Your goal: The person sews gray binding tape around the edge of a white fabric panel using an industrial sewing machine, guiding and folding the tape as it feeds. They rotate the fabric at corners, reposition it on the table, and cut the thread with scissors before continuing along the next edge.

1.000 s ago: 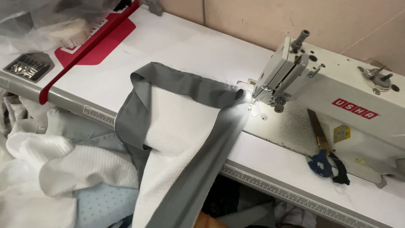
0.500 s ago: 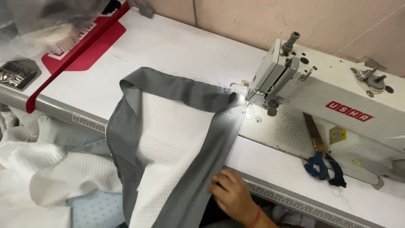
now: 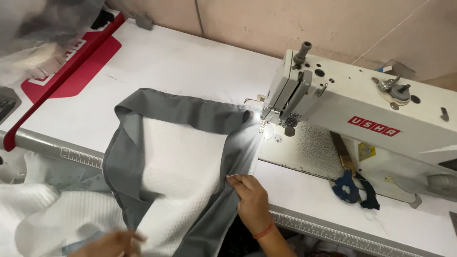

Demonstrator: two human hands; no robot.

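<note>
The right hand (image 3: 252,200) lies on the grey and white cloth (image 3: 181,157), fingers bent and pinching the grey edge near the front rim of the white surface (image 3: 181,62). The left hand (image 3: 112,242) is low at the bottom of the view and blurry, touching the white part of the cloth; I cannot tell if it is open or closed. The cloth spreads over the surface, and its far corner sits right under the needle of the white sewing machine (image 3: 352,114). Part of the cloth hangs over the front rim. Blue scissors (image 3: 346,186) lie beside the machine, well apart from the hands. Behind the cloth the surface has lots of open room.
</note>
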